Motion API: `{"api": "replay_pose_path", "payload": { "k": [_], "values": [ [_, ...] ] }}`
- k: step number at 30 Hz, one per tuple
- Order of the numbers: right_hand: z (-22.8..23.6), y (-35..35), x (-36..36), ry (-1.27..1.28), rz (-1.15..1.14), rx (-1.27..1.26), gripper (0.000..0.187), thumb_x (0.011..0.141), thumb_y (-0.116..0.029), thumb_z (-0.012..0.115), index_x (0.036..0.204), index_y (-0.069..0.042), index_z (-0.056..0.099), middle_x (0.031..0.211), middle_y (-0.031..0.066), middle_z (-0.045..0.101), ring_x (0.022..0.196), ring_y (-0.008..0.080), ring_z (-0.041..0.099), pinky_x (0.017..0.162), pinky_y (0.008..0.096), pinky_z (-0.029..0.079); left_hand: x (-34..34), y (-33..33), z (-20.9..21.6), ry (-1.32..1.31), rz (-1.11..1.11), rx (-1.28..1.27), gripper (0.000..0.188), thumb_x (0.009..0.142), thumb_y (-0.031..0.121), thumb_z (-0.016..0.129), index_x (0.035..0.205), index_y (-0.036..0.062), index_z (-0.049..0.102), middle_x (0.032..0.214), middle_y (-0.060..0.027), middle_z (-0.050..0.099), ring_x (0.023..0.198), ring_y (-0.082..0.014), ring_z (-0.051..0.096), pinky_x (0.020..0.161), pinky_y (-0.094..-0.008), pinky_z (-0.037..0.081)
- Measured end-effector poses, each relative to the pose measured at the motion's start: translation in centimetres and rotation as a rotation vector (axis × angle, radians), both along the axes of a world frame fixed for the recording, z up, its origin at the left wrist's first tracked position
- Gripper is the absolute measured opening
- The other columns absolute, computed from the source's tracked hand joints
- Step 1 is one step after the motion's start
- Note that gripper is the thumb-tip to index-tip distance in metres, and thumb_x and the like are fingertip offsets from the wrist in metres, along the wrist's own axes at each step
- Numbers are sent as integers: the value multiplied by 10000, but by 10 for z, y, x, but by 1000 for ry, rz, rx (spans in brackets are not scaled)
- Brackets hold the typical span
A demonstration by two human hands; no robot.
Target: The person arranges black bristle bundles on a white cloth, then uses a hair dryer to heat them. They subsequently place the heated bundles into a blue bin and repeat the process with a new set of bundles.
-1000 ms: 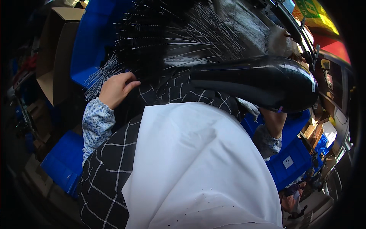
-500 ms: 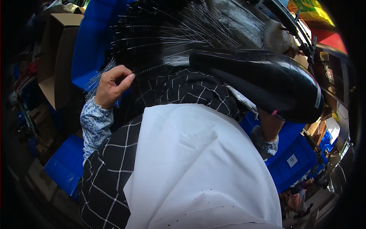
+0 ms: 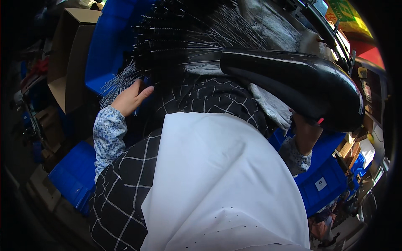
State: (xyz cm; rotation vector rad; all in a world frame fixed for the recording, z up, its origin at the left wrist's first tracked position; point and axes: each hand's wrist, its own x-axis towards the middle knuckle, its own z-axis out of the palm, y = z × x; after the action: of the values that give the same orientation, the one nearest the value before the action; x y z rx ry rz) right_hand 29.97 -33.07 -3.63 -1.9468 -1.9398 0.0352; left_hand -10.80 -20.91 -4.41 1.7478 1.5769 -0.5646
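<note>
My left hand (image 3: 133,97) is beside a bundle of thin twisted-wire stems (image 3: 117,85) at the rim of a blue bin. Its thumb stands apart from the fingers, and no item shows between them. Some fingertips are lost in the dark. Many wire brushes with black bristles (image 3: 167,39) fan out beyond it, their bare wires pointing right. A long glossy black housing (image 3: 289,75), narrow at its left end, lies across the right side. My right hand (image 3: 305,127) is under its wide end, mostly hidden, so its grip does not show.
A blue bin (image 3: 98,62) stands at the far left, next to an open cardboard box (image 3: 69,62). More blue bins (image 3: 75,175) flank me at left and right. Dark checked cloth (image 3: 125,184) and a white cloth (image 3: 222,180) cover my lap. Grey plastic sheeting (image 3: 272,33) lies behind the housing.
My left hand has gone from a thumb-and-finger pinch at a brush wire's end to a spread thumb, slightly lower by the wire bundle. The whole view has shifted a little.
</note>
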Motion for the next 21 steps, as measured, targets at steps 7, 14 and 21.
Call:
{"api": "replay_pose_path", "payload": {
  "k": [7, 14, 21],
  "values": [
    [6, 12, -5, 371, 95, 78, 285, 648, -13, 667, 900, 28, 541, 841, 102, 587, 708, 196, 588, 654, 279, 478, 15, 7, 0, -375, 188, -141, 438, 807, 337, 527, 999, -52, 467, 814, -151, 564, 755, -197, 551, 673, -275, 429],
    [4, 11, -2, -432, 181, -8, 304, 643, 0, 671, 905, 39, 522, 848, 98, 584, 684, 180, 589, 628, 264, 480, 18, 31, 16, -764, 543, 124, 175, 803, 154, 553, 915, 40, 483, 702, 37, 495, 603, -8, 410, 528, -136, 311],
    [13, 27, -8, -221, 104, 43, 329, 652, 17, 656, 944, 42, 506, 797, 119, 594, 668, 189, 594, 591, 262, 492, 3, 40, 6, -683, 401, 283, 205, 814, 200, 539, 929, 34, 502, 733, 14, 503, 663, -52, 455, 606, -179, 368]
  ]
}}
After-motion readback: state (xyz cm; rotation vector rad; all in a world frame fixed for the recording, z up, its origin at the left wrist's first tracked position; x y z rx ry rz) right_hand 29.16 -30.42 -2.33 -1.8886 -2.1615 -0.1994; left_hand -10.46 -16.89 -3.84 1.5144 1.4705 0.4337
